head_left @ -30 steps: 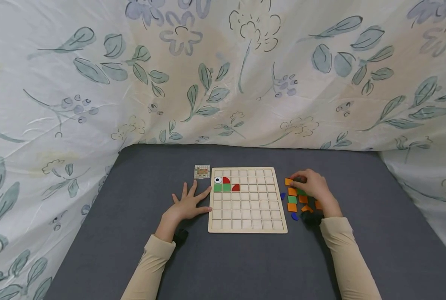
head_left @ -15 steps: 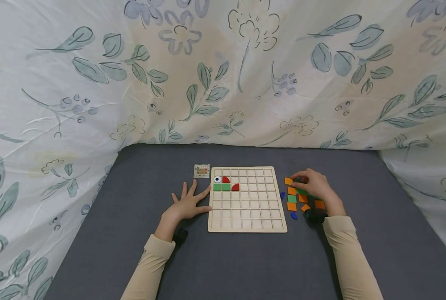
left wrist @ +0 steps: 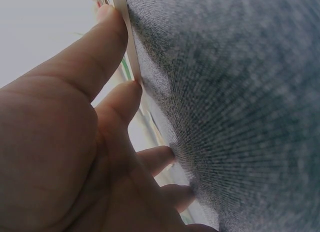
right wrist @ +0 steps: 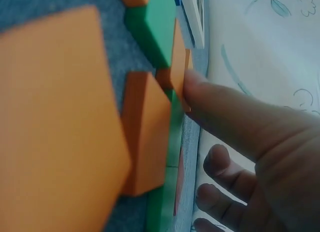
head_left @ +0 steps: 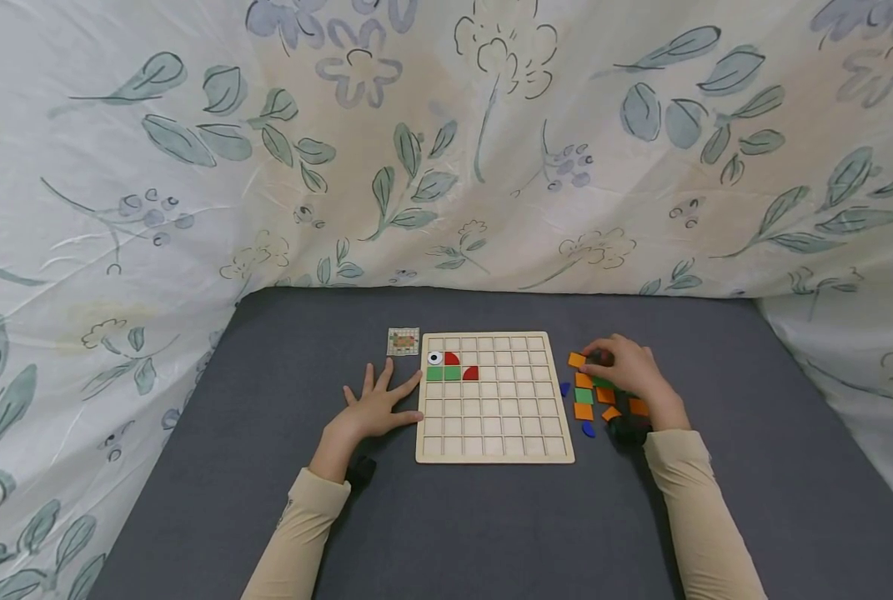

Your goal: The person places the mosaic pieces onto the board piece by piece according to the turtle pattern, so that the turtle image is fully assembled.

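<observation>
Right grip [head_left: 628, 367]: orange tile [head_left: 576, 360] newly askew

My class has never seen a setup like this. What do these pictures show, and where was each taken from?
There is no machine, only a person's left hand and right hand, both bare. The wide picture comes from a camera worn on the head; the two close ones are taken from each wrist. On a dark cloth lies a pale board marked in squares. It holds an eye piece, two green squares and two red pieces. A small card lies by its far left corner, and loose pieces in orange, green and blue lie to its right. The left hand, spread wide, touches the board's left edge. The right hand touches an orange tile; whether it grips it is unclear.
</observation>
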The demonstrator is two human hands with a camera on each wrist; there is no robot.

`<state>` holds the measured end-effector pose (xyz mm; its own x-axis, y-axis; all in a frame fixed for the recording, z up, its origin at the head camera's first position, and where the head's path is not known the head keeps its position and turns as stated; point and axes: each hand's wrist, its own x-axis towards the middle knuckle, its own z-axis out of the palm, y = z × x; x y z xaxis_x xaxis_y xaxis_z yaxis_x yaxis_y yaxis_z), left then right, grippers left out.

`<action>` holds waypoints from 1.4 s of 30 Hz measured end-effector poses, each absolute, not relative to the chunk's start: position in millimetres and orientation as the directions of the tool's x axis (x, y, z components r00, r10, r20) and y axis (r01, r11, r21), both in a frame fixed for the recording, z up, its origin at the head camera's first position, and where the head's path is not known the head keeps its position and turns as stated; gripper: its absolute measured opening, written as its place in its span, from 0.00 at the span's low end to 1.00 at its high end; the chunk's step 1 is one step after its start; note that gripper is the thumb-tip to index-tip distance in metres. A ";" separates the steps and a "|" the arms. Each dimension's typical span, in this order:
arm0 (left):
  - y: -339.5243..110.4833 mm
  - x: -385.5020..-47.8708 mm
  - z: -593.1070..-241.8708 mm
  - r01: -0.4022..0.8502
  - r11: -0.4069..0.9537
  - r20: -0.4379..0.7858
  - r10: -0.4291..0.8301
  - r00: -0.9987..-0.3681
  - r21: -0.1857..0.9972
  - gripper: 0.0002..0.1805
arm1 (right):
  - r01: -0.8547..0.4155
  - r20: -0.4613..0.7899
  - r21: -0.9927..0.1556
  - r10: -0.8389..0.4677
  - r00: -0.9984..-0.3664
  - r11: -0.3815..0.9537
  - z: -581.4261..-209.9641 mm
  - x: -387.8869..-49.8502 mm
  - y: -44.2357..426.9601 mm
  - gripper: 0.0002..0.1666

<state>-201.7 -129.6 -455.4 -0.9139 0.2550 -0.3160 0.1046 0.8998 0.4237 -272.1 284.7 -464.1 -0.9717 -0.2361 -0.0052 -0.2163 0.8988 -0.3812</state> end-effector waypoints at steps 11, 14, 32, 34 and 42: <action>-129.8 -202.8 -456.4 0.105 0.900 -0.319 0.256 -0.912 0.422 0.40 | -0.227 0.011 -0.340 -0.237 -0.971 0.913 -461.3 -271.3 280.9 0.16; -129.4 -203.0 -456.2 0.106 0.900 -0.319 0.257 -0.912 0.422 0.40 | -0.217 0.004 -0.338 -0.229 -0.973 0.916 -460.1 -270.8 281.0 0.17; -129.0 -201.8 -454.5 0.093 0.903 -0.329 0.247 -0.912 0.420 0.40 | -0.259 0.088 -0.306 -0.243 -0.966 0.916 -450.8 -268.8 271.0 0.17; -128.8 -201.7 -454.2 0.093 0.902 -0.328 0.248 -0.912 0.422 0.40 | -0.276 0.097 -0.313 -0.259 -0.961 0.909 -448.0 -267.3 266.2 0.17; -128.3 -201.6 -452.8 0.105 0.900 -0.320 0.257 -0.912 0.424 0.39 | -0.358 0.125 -0.325 -0.335 -0.934 0.875 -446.6 -262.0 241.3 0.15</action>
<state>-201.6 -128.3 -452.8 -0.9119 0.2571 -0.3198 0.1050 0.8997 0.4238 -262.0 241.3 -446.6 -0.9337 -0.3353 0.1252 -0.3579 0.8753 -0.3253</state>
